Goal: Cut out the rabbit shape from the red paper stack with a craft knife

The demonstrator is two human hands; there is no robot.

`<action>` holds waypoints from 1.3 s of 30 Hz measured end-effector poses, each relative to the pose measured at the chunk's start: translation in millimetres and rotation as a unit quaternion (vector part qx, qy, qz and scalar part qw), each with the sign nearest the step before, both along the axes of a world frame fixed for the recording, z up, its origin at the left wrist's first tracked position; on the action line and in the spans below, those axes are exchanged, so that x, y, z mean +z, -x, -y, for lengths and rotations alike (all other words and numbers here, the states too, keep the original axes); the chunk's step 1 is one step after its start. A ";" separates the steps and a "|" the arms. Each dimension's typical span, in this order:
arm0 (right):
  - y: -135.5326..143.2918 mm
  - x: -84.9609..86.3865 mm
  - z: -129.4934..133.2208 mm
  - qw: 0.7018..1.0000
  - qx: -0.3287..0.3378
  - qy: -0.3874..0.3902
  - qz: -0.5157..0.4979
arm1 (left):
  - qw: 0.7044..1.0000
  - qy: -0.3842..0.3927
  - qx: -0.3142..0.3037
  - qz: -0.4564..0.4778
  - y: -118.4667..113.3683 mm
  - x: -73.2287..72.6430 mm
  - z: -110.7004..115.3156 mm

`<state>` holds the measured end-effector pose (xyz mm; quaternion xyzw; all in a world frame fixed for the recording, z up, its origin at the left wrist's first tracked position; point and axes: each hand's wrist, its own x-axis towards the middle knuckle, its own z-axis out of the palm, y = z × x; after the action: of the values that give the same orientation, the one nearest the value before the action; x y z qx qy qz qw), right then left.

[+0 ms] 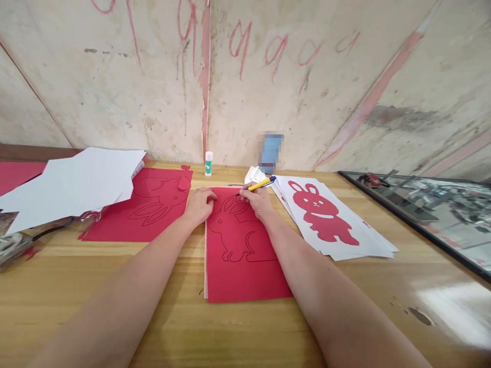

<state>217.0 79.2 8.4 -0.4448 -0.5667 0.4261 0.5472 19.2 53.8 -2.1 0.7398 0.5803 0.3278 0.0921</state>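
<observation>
A red sheet (238,278) with a rabbit outlined in dark lines lies in front of me, on top of paler sheets whose edges show at its left. My right hand (258,198) is closed around a yellow pen (260,184) with a blue end, its tip at the rabbit's ears. At the sheet's upper left corner rests my left hand (199,205), fingers curled and pressed together on the paper; whether anything is under them is hidden. Another red sheet (126,220) with a rabbit outline lies to the left.
White papers (76,179) cover part of the left sheet. A glue stick (208,163) stands near the wall, beside a crumpled white tissue (255,175) and a blurred blue object (270,152). A red rabbit cutout (320,212) lies on white sheets at right, near a black-framed pane (422,236).
</observation>
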 end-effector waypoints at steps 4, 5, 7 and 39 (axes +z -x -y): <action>-1.1 -8.2 -5.1 0.997 -0.003 -0.028 0.073 | 1.000 -0.004 0.002 0.004 0.3 -1.4 -0.2; -1.8 -10.0 -6.3 0.996 -0.004 -0.031 0.087 | 1.000 -0.005 0.003 0.005 0.4 -2.2 -0.5; -2.7 -12.8 -8.3 0.994 -0.008 -0.030 0.101 | 1.000 -0.008 0.004 0.009 0.8 -3.9 -1.1; -2.0 -11.7 -7.6 0.988 -0.014 -0.024 0.154 | 1.000 -0.006 0.005 0.014 1.4 -5.4 -1.6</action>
<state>218.9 86.7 -3.3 -0.5002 -0.6475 0.3313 0.4699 17.8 55.4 -7.5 0.7327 0.5809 0.3418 0.0941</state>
